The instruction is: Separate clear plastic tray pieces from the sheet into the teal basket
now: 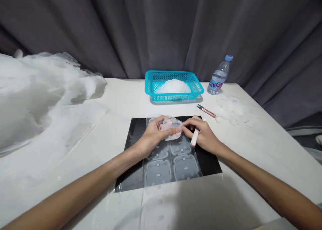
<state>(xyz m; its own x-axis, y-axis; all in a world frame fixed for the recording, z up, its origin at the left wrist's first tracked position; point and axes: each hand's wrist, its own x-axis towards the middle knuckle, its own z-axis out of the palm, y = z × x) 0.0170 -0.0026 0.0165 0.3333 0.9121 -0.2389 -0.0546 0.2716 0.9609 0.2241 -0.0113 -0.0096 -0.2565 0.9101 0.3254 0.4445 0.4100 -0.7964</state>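
Clear piece (171,124) being worked btwn both hands, over far edge of black board (210,161).
L hand (151,132) is half closing, thumb on top, gripping piece; R hand (205,134) is curling round white-handled tool (195,136), thumb + index tips pinching at piece's R edge. Molded sheet (158,171) is lying on board, running past its near edge. Blue basket (173,96) w/ white pile (173,86) is sitting nr table's (264,149) far edge, bottle (218,79) nr far R corner, snips (207,111) + scraps (233,109) lying nearer. White sheeting (37,85) is heaping along L side.
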